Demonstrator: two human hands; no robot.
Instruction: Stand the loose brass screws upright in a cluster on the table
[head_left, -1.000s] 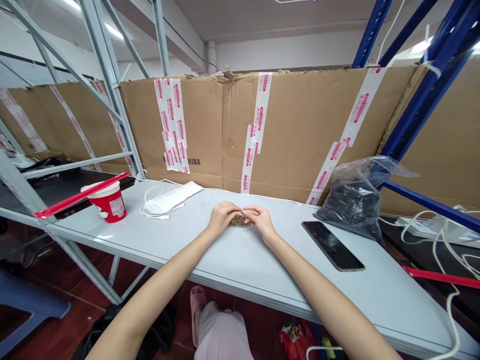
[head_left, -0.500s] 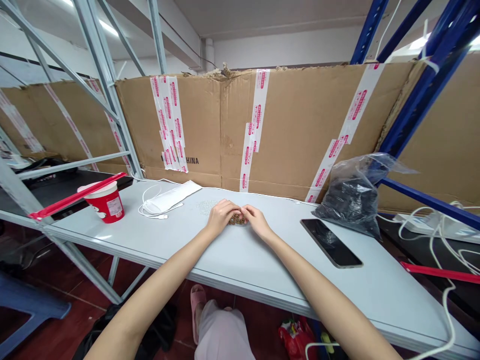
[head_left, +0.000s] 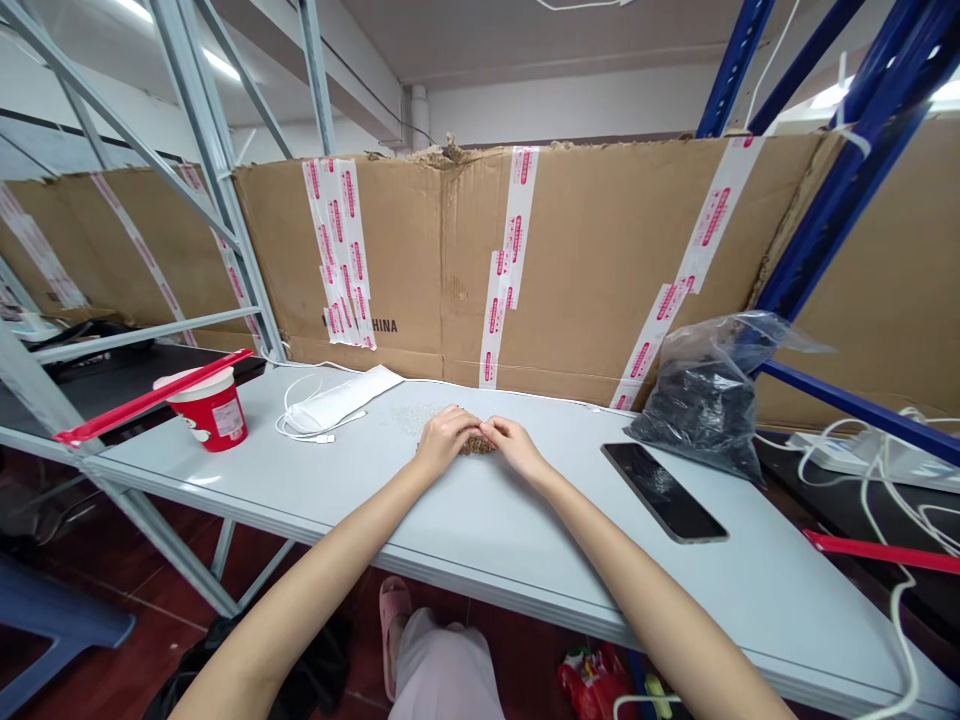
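Our left hand (head_left: pixel 446 440) and right hand (head_left: pixel 517 447) press close together on a little brown bumpy clump (head_left: pixel 478 446) on our white table (head_left: pixel 315 480).

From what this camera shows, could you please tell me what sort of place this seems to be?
It looks like a storeroom or small warehouse, though I can't be certain. Blue steel pallet racking stands on the right, pale metal shelving on the left, and large taped cardboard cartons line the far side.

The person wore loose pale pink trousers (head_left: pixel 444 672) and a pink slide sandal (head_left: pixel 394 630), with sleeveless-bare arms running down to a bare left hand (head_left: pixel 446 440) and a bare right hand (head_left: pixel 514 445).
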